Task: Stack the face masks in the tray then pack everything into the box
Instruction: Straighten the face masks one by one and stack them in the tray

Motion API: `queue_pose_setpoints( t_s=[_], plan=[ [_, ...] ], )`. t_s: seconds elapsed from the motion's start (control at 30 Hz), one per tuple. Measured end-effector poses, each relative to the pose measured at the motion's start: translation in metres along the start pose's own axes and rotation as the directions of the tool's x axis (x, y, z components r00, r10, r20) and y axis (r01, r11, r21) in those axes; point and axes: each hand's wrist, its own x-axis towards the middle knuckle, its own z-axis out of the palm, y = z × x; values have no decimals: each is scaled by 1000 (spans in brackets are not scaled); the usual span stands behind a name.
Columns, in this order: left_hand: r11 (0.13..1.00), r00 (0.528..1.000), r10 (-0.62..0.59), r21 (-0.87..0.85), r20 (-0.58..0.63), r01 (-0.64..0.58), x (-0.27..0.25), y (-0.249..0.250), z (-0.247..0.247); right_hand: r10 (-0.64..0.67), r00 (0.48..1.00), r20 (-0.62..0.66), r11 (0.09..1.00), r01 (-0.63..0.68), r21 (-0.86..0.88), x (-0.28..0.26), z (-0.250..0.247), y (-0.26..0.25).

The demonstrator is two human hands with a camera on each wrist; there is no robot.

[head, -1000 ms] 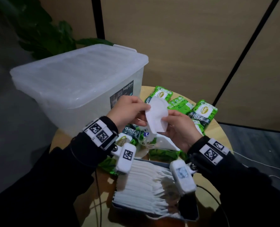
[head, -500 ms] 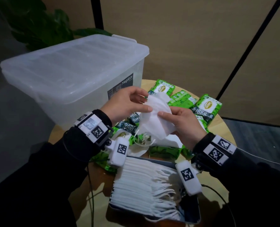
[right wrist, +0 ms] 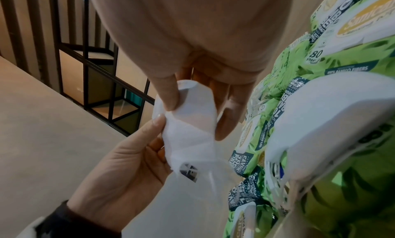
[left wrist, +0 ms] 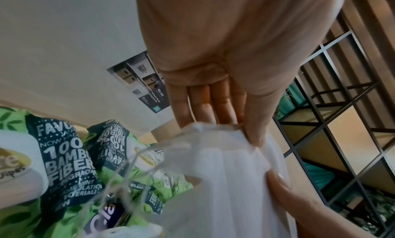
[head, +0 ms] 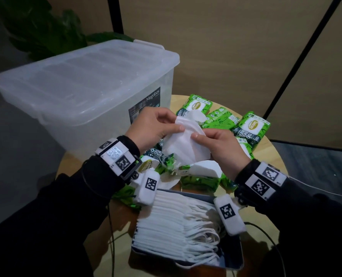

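Both hands, left hand and right hand, pinching one face mask, round wooden table (beige panelled walls behind)

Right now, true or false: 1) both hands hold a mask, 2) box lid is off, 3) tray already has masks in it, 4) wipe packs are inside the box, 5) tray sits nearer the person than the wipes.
1) True: left hand and right hand both pinch the white mask.
2) False: the lid is on the clear box.
3) True: the tray holds a row of white masks.
4) False: the green wipe packs lie on the round table beside the box.
5) True: the tray is at the near edge, the wipes behind it.
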Motion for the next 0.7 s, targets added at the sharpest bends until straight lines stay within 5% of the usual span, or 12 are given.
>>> queue_pose_setpoints(
  t_s=[0.17, 0.7],
  plan=[
    [999, 997, 51, -5, -52, -52, 1, 4, -6, -35, 999, -7, 998, 35, -46, 2, -2, 3],
    [996, 989, 46, 65, 139, -56, 1, -2, -3, -78, 990, -115, 997, 79, -2, 5, -5, 2]
  ],
)
